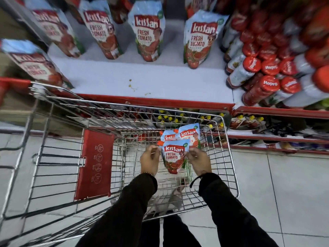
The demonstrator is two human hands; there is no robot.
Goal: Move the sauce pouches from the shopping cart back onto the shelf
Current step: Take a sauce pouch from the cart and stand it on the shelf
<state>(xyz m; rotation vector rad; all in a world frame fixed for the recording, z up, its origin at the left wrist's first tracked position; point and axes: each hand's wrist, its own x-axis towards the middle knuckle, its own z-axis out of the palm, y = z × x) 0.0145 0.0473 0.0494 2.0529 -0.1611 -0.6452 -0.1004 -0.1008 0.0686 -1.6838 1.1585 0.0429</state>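
A Kissan tomato ketchup pouch (173,158) hangs upright inside the wire shopping cart (229,148). My left hand (150,160) pinches its top left corner and my right hand (198,160) pinches its top right corner. Behind it two more pouches (189,136) lean against the cart's far wall. The white shelf (142,81) with a red front edge is just beyond the cart. Several matching pouches (146,32) stand in a row at the back of the shelf, and one (33,63) stands at the far left front.
Red-capped sauce bottles (268,68) lie stacked on the shelf's right side. The cart's red child-seat flap (95,163) is to the left of my hands. A lower shelf with yellow-capped bottles (178,117) shows through the cart wires. Tiled floor lies below.
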